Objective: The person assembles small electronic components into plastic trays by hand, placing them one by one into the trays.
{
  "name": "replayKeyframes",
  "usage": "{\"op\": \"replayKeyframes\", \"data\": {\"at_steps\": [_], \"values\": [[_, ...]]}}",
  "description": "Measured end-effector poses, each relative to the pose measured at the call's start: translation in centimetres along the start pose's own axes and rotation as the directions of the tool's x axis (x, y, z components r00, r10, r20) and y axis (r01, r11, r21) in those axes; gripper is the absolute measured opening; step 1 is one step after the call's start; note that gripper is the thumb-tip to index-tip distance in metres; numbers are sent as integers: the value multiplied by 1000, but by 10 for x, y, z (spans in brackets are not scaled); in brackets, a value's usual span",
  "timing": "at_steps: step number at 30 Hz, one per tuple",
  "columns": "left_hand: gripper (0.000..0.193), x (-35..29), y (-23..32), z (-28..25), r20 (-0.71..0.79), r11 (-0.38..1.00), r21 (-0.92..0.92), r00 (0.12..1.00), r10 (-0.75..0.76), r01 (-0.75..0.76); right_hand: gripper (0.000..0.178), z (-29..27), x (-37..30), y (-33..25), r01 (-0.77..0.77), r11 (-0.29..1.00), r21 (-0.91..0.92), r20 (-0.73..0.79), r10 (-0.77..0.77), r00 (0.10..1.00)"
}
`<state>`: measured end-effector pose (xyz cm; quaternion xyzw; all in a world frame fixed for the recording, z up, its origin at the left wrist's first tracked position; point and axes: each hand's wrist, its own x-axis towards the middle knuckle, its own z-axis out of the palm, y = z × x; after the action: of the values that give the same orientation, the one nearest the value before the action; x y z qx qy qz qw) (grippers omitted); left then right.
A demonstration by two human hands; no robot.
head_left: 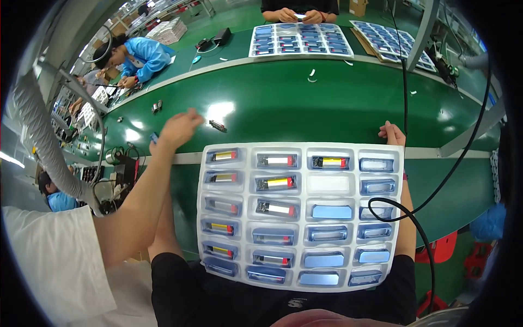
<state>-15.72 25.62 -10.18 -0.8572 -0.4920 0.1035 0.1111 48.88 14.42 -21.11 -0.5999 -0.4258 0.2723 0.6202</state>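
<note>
My left hand [153, 146] is mostly hidden behind a co-worker's forearm; a small blue piece [154, 137] shows at its fingertips. The co-worker's bare hand [182, 129], reaching from a white sleeve, crosses over my left arm and hovers above the green bench. Beyond the far right corner of a white compartment tray [248, 218] is my right hand [392, 134], its fingers loosely bent, with nothing visible in them. That tray lies across my right forearm. Several compartments hold battery-like parts with red ends [277, 183]; others hold blue pieces [332, 211], and one is bare white [329, 185].
A small metallic part [217, 126] lies on the green bench [283, 103], another [157, 106] farther left. A black cable [422, 240] loops over the tray's right side. Across the bench, a person's hands [299, 16] work behind another filled tray [301, 41]. A ribbed duct [41, 131] hangs at left.
</note>
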Motion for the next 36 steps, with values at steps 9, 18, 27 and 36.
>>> {"op": "replayKeyframes", "data": {"at_steps": [9,18,27,36], "values": [[45,-81,68,-21,69,-58,-998,688,-722,39,31,-35,-1,-73,58,978,199,305,-118,945],[63,-94,241,-217,-567,570,-646,819,86,-507,33,-17,-81,-206,238,922,304,703,-386,597],[75,-45,333,-247,-555,459,-583,741,377,-670,27,0,-117,-220,-78,812,578,546,-313,777],[66,-40,317,-229,-181,76,-978,974,138,-192,30,-8,-105,-214,-62,708,703,359,-279,890]]}}
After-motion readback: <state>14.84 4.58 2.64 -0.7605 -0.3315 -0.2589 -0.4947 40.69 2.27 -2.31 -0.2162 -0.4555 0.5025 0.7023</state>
